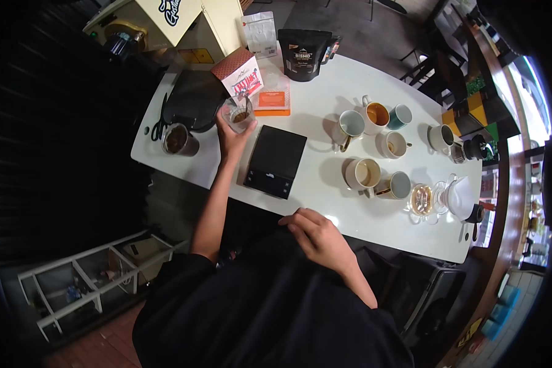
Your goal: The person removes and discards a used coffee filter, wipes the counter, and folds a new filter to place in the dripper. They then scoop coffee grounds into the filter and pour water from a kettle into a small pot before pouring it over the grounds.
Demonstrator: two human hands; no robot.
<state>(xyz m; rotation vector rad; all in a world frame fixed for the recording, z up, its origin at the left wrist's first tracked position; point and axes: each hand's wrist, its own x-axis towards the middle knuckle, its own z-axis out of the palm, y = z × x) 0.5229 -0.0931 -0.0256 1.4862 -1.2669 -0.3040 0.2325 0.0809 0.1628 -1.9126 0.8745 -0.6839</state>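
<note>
My left hand (232, 138) is wrapped around a small clear cup (238, 113) with a little brown content at its bottom, held above the table's left part. My right hand (316, 236) is in front of my body by the table's front edge, its fingers loosely curled and nothing visible in them. Between my hands, a flat black scale (276, 161) lies on the white table (325, 184). Left of my left hand stands a clear cup of dark brown contents (179, 140), beside black scissors (159, 127).
Several mugs (375, 115) stand right of the scale. Farther right are a glass server (421, 199) and a dripper with white paper filter (460, 197). A black coffee pouch (303, 55), a box (239, 73) and a silver bag (260, 34) stand at the back.
</note>
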